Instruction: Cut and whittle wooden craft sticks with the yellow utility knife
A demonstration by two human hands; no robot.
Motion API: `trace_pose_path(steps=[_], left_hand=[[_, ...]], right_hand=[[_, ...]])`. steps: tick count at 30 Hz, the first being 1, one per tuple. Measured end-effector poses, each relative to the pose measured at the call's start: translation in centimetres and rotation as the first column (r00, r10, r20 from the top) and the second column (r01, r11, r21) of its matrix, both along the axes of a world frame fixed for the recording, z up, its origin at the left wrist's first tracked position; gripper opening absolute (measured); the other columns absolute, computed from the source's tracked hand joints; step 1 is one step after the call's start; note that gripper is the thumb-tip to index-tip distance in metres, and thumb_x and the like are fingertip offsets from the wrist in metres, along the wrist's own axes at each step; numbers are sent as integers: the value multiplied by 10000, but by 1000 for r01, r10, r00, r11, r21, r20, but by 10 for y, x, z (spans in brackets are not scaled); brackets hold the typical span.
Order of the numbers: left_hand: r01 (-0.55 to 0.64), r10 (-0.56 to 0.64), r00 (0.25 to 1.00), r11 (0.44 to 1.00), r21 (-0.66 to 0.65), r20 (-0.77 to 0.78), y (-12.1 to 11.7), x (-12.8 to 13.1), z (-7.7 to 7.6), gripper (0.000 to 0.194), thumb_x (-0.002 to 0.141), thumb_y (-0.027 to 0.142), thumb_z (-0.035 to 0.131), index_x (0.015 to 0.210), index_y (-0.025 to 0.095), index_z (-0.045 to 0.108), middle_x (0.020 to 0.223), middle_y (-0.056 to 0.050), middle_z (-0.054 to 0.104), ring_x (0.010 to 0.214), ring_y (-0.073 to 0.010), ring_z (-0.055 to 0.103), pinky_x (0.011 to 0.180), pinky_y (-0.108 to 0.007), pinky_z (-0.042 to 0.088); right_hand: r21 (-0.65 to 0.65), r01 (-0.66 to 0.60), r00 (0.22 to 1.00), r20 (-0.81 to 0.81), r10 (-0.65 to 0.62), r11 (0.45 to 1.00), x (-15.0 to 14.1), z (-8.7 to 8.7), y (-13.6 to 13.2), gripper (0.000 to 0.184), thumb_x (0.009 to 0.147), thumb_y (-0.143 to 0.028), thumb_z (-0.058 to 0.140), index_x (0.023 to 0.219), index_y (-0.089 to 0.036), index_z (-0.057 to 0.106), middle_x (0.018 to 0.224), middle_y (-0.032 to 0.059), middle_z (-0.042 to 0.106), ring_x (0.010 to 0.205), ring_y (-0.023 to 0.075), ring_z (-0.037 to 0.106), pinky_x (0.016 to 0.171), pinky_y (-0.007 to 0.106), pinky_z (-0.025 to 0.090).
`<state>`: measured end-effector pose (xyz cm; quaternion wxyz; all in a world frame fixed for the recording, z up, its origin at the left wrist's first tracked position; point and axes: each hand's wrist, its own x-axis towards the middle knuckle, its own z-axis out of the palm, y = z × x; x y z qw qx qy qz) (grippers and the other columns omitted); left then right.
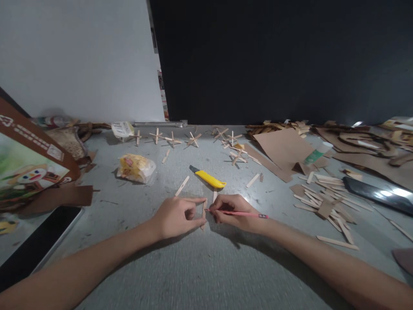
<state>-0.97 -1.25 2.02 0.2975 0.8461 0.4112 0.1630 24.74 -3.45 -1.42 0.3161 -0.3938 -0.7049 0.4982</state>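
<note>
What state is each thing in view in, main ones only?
Bare left hand: thumb and forefinger on flat pale wooden stick
Bare right hand: gripping slim red pencil, tip at that stick
Yellow plastic utility knife: lying flat, unheld
Black silver-edged phone: face up, screen dark
Green-and-white cylindrical glue stick: unheld, cap unclear
Crossed pale wooden sticks: star shapes, at back
Loose pale wooden sticks: heaped, at right
</note>
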Motion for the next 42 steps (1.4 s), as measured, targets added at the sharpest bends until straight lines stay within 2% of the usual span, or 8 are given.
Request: trace_pose_path(steps=[6,10,14,18,27,33,39,42], left_hand=[[14,-14,1000,998,-54,10,2,0,4,461,779,247,881,552,203,481,1413,-51,767,1041,-258,817,865,-357,567],[9,-9,1000,999,-47,8,2,0,2,452,785,277,896,565,206,507,1425,-52,763,1056,-259,813,915,-370,575],[18,-18,1000,1000,-17,1,1,-1,-1,448,803,329,891,570,206,529,1432,-50,757,1062,-255,815,884,-359,579],[22,-22,1000,1000,0,3,1,-1,-2,442,818,347,878,568,206,541,1429,-43,759,935,-224,822,832,-350,583],[36,-36,999,999,15,14,0,-2,-2,416,830,332,870,577,206,564,1419,-33,765,892,-209,814,769,-332,570],[22,-22,1000,1000,-13,5,0,-1,-1,436,817,327,885,578,202,542,1428,-47,759,943,-228,820,801,-335,567],[25,-25,1000,1000,2,1,0,-1,-2,420,816,320,884,580,204,556,1427,-40,758,934,-222,821,833,-336,580],[36,-36,999,999,15,6,0,-1,-2,408,834,352,869,586,211,578,1423,-38,762,948,-223,821,840,-335,588]], right_hand=[[-13,7,1000,-2,-7,1000,-2,5,-1,220,904,-412,735,838,-218,656,765,14,692,662,128,582,620,256,466],[32,16,1000,22,-17,999,-2,10,-4,204,905,-405,722,860,-208,693,767,14,680,654,121,539,597,252,420],[46,12,999,38,-14,999,-2,13,-6,192,904,-390,713,859,-204,695,745,-2,644,639,113,491,578,250,386],[59,6,999,52,-9,998,-2,14,-6,169,901,-368,696,855,-206,682,739,-12,616,636,112,469,584,256,373],[29,17,998,60,-19,999,-2,9,-4,194,902,-399,721,865,-213,681,757,4,640,665,128,486,592,263,393],[35,-54,998,42,53,998,0,12,-4,180,918,-383,711,868,-211,689,818,19,680,672,128,526,612,265,426],[32,22,998,51,-23,999,-1,8,-4,177,907,-373,716,847,-208,689,750,-4,636,641,118,485,586,254,395],[18,-17,999,36,17,1000,-2,8,-4,182,904,-380,721,844,-213,682,787,11,667,661,127,521,600,261,424]])
